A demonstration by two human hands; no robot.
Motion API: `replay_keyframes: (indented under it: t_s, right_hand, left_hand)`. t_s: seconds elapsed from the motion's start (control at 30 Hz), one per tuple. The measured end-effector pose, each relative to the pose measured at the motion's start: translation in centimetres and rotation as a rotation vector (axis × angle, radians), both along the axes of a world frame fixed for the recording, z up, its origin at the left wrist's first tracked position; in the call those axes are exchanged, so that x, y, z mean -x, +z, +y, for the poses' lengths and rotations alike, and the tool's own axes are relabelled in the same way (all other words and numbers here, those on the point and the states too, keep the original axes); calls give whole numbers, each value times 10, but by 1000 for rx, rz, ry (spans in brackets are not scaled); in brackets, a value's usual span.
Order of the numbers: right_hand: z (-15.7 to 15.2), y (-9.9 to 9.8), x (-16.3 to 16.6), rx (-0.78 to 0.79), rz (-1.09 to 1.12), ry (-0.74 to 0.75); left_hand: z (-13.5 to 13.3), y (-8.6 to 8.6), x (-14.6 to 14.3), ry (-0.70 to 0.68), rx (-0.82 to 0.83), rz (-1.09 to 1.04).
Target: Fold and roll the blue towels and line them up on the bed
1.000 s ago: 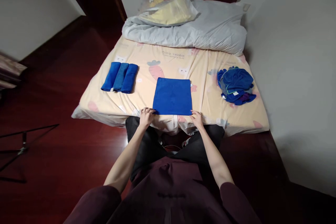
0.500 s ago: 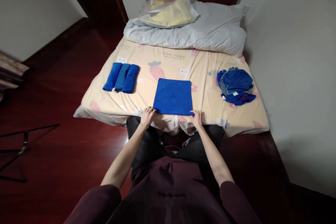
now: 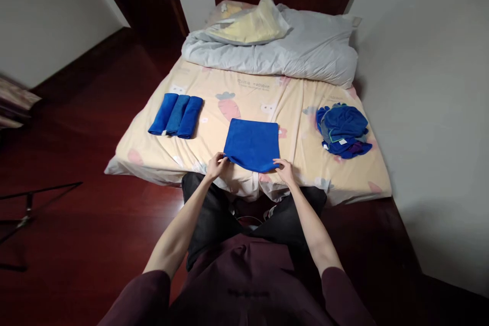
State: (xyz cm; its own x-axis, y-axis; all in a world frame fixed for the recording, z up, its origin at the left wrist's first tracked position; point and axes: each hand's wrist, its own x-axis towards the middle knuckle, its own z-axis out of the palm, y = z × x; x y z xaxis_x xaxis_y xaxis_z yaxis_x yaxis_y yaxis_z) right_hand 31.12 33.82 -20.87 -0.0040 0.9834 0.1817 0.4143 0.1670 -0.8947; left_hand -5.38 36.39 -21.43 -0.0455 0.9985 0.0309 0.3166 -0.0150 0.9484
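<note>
A blue towel (image 3: 252, 140), folded to a near square, lies on the bed in front of me. My left hand (image 3: 217, 165) pinches its near left corner. At the near right corner my right hand (image 3: 283, 169) grips the same towel between thumb and fingers. The near edge is lifted at both corners and sags in the middle. To the left, three rolled blue towels (image 3: 176, 115) lie side by side, a small white tag at their near end. A crumpled heap of blue towels (image 3: 344, 130) sits on the right, with white tags and green edging showing.
The bed (image 3: 214, 137) has a cream sheet with carrot and cat prints. A grey quilt (image 3: 305, 41) and a yellow pillow (image 3: 254, 23) in clear wrap lie at its far end. A black stand's legs (image 3: 28, 209) are on the floor at left. A wall (image 3: 431, 86) runs along the right.
Both hands have raised the towel's near corners slightly, drawing them a little inward. The near edge was flat and straight before; now it curls up and droops in the middle.
</note>
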Motion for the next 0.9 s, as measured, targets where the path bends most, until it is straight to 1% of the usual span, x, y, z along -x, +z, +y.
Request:
replay_keyframes:
  t_s: [0.1,0.17,0.23,0.33,0.47,0.57,0.7,0.83,0.9]
  right_hand:
    - [1,-5,-1,94,86,-54]
    - [-1,-8,-3,126,155,-123]
    - [-4,-12,-6,145,197,-143]
    - [-8,-18,-7,153,178,-124]
    - [-12,-25,-1,128,142,-188]
    - [-15,-29,8,89,33,-281]
    - [-17,-35,22,40,-219,-449]
    - [-17,-43,33,57,-419,-612]
    - [-18,-47,36,70,-482,-654]
  left_hand:
    - [4,-7,4,36,-9,30]
    - [4,-11,9,99,-11,57]
    - [1,-13,14,125,12,79]
    - [-4,-17,19,102,59,114]
    - [-8,-21,17,127,72,125]
    - [-8,-23,15,135,67,127]
    - [-10,-25,15,174,79,141]
    - [-12,-29,14,249,74,175]
    - [-13,-30,12,285,71,193]
